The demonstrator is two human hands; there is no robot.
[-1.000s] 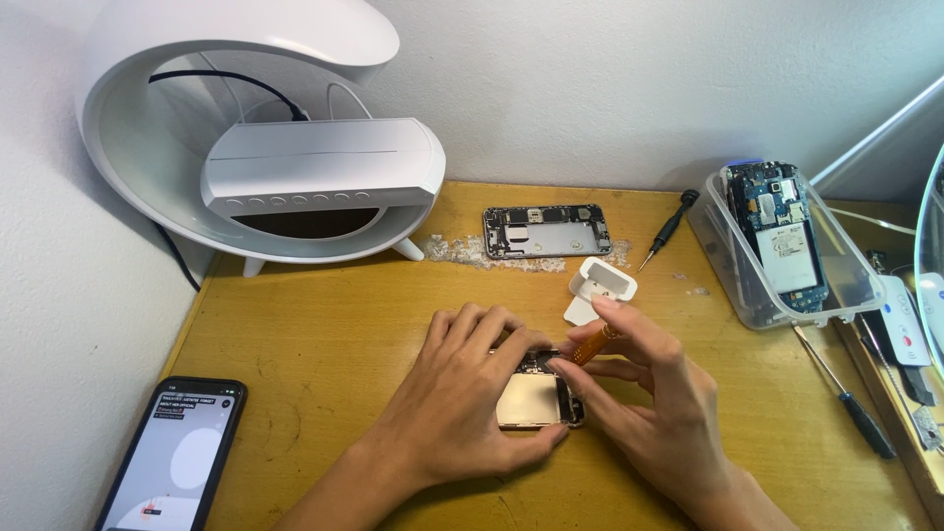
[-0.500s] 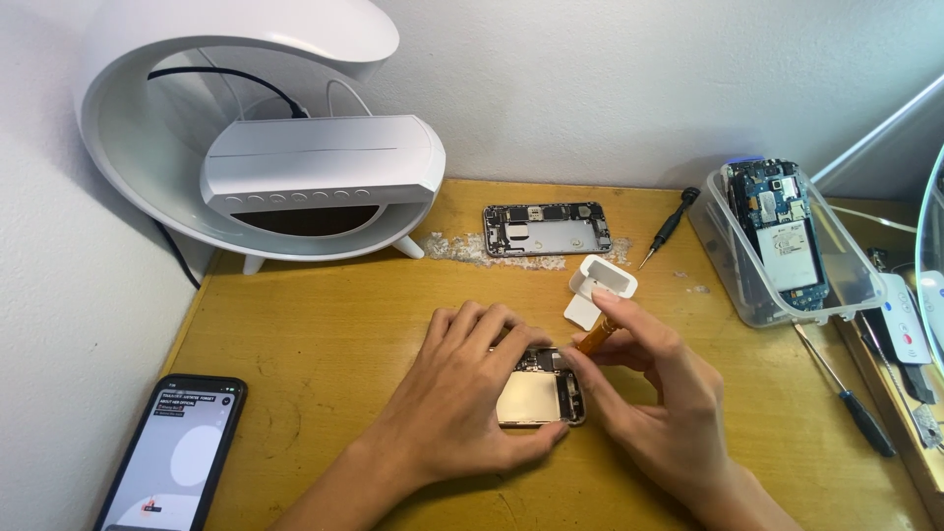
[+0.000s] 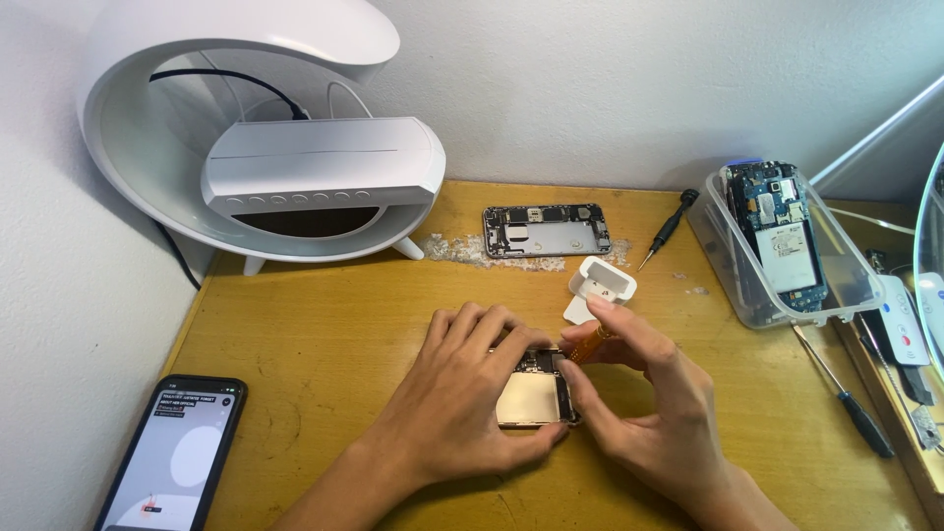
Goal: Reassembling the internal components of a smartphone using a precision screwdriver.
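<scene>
Right hand [image 3: 644, 393] shifted slightly, fingers pinching orange tool [image 3: 588, 344] (tip on opened phone [image 3: 536, 393]); left hand [image 3: 462, 393] clamps phone

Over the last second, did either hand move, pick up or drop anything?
Barely. The right hand keeps the orange tool pinched at the top of the opened phone, its tip shifting only slightly. The left hand still steadies that phone. The white tray, screwdriver and lit phone stayed put.
</scene>
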